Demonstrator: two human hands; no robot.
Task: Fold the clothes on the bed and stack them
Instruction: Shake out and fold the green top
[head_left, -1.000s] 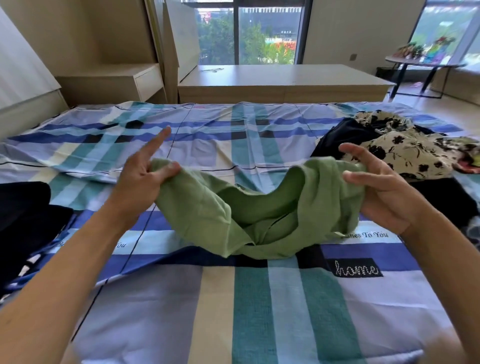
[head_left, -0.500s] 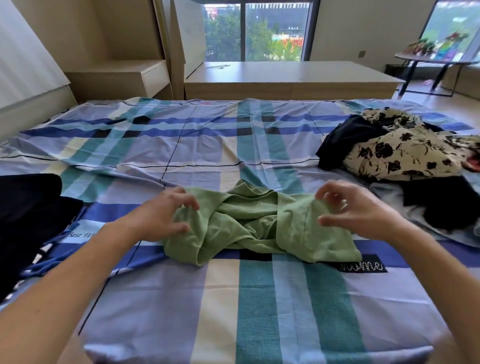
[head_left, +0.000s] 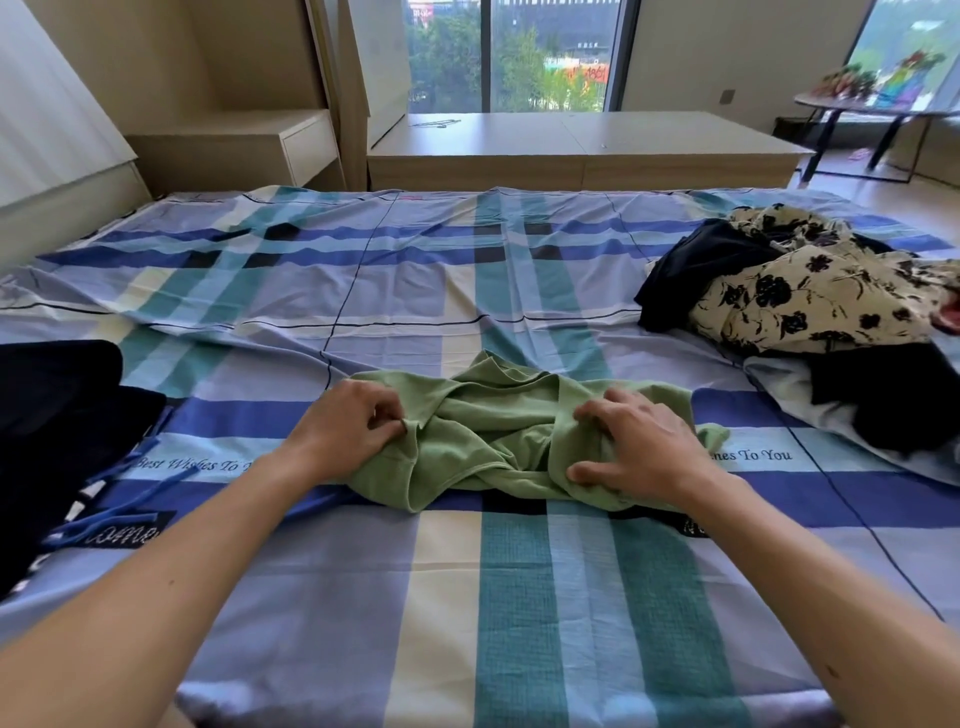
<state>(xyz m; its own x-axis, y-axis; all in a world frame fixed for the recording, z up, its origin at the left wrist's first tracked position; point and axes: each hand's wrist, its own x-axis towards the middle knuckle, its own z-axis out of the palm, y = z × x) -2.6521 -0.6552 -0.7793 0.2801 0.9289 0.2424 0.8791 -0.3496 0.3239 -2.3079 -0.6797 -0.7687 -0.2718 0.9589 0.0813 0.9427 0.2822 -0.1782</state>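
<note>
Green knit garment is found crumpled in a loose heap on the blue, teal and cream plaid bed sheet, near the middle of the bed and directly ahead of the person. It is lying unfolded, with twisted ridges running across it and a hem turned up at the near edge. The left hand is placed on the garment's left end; its fingers are curled in, and a small fold of green cloth is pinched between thumb and fingertips. The right hand is laid palm down on the garment's right end, fingers spread and bent, tips and thumb pressed onto the fabric; whether a fold is caught beneath them cannot be told. Both bare forearms are stretched forward over the sheet. At the right side of the bed, well apart from the green garment, an unfolded pile is noted: a cream garment with black flower print is heaped on top, a black garment is tucked against its left side, and a pale cloth with more black fabric on it is spread nearer the person. At the left edge a dark, nearly black garment is seen, with thin blue cords trailing from it across the sheet. Beyond the bed a low light-wood platform is set beneath a tall window.
</note>
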